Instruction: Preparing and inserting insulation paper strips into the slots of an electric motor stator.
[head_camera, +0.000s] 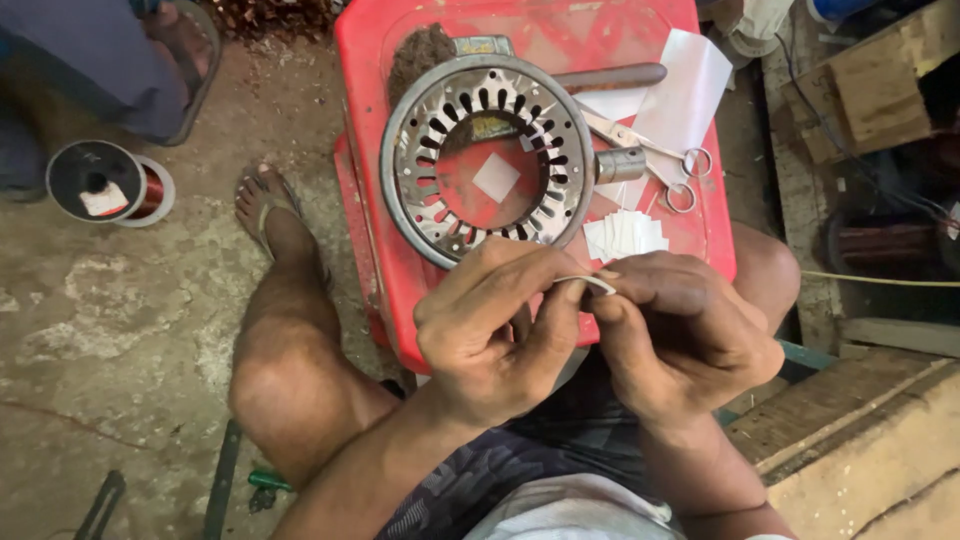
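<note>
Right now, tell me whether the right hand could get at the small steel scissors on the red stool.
Probably yes: the scissors lie uncovered beyond the right hand, though it pinches a paper strip.

From my feed: scissors and a paper stack sit on the red stool, wire spool on the floor.

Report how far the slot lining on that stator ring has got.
Done: a stack of cut white paper strips lies beside the stator ring. In hand: left hand and right hand bend one strip. Left: most visible slots look unlined.
</note>
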